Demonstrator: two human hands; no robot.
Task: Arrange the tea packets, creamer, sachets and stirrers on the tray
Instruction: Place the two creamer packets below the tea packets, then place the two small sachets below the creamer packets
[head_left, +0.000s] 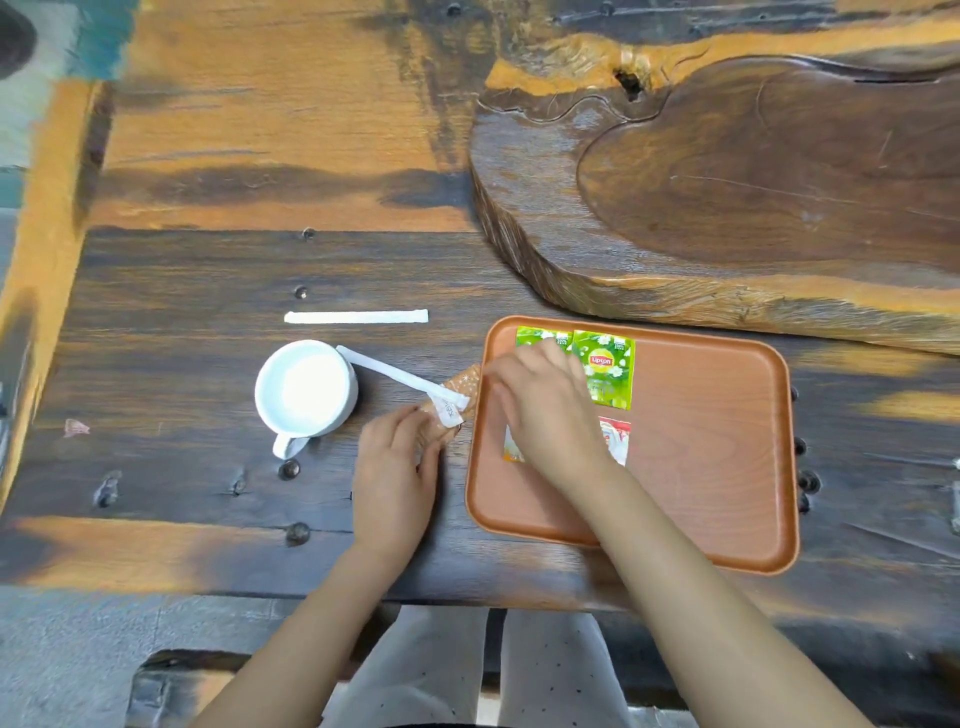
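Note:
An orange-brown tray (701, 441) lies on the dark wooden table. Two green tea packets stand side by side at its far left: one (610, 371) in full view, the other (535, 338) partly under my right hand (545, 405). That hand hovers low over the tray's left part, fingers spread, hiding most of a white and red creamer packet (618, 436). My left hand (400, 457) grips a brown sachet (460, 389) just left of the tray. A white wrapped stirrer (395, 376) lies across the sachet. A second wrapped stirrer (356, 316) lies farther back.
A white mug (306, 389) stands left of the sachet, its handle toward me, touching the stirrer's far end. A thick carved wooden slab (727, 182) rises right behind the tray. The table's front edge runs close below my forearms.

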